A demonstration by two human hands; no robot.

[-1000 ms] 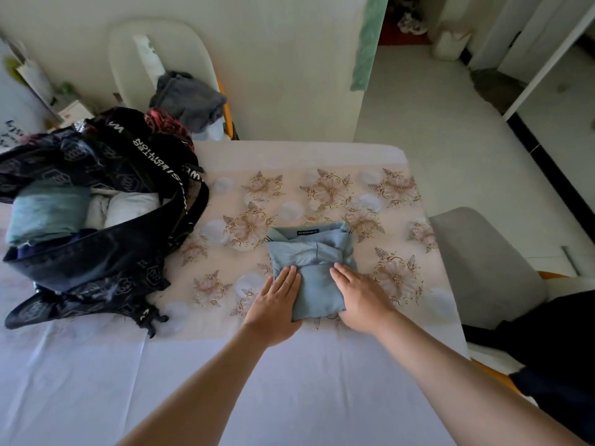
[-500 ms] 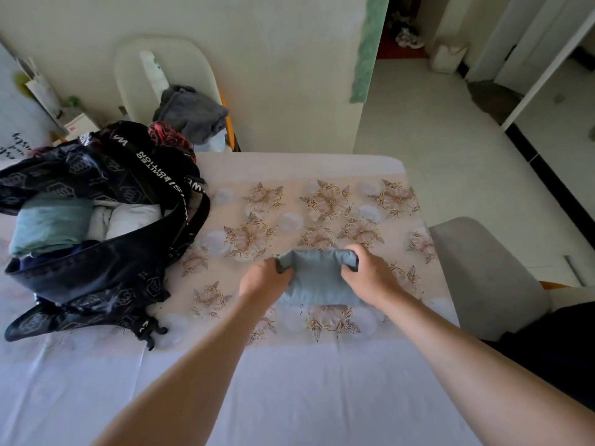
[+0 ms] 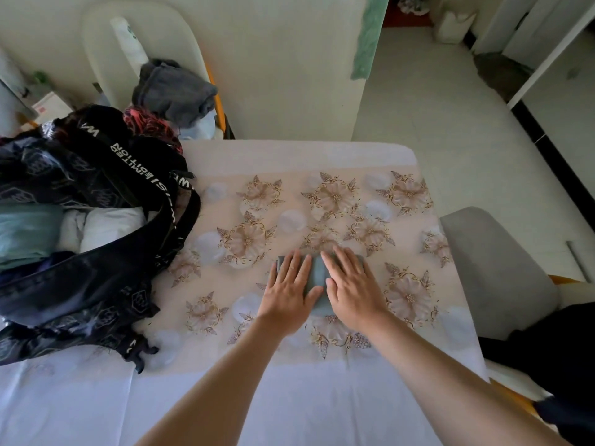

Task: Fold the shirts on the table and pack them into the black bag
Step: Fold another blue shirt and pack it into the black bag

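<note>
A small folded grey-blue shirt (image 3: 317,275) lies on the flowered tablecloth (image 3: 257,220) near the middle of the table. My left hand (image 3: 289,291) presses flat on its left half with straight fingers. My right hand (image 3: 351,288) presses flat on its right half, so most of the shirt is hidden. The open black bag (image 3: 96,275) with white lettering sits at the table's left, holding a folded teal garment (image 3: 25,233) and white rolled garments (image 3: 106,226).
A white chair (image 3: 103,59) behind the table carries a dark grey garment (image 3: 174,91). A grey padded chair (image 3: 495,272) stands at the table's right edge. White cloth (image 3: 96,407) covers the near part of the table. Tiled floor stretches beyond the far right.
The shirt's lower half was folded up over itself into a smaller bundle. Both hands gripped its sides half a second ago and now lie flat on top, pressing it down.
</note>
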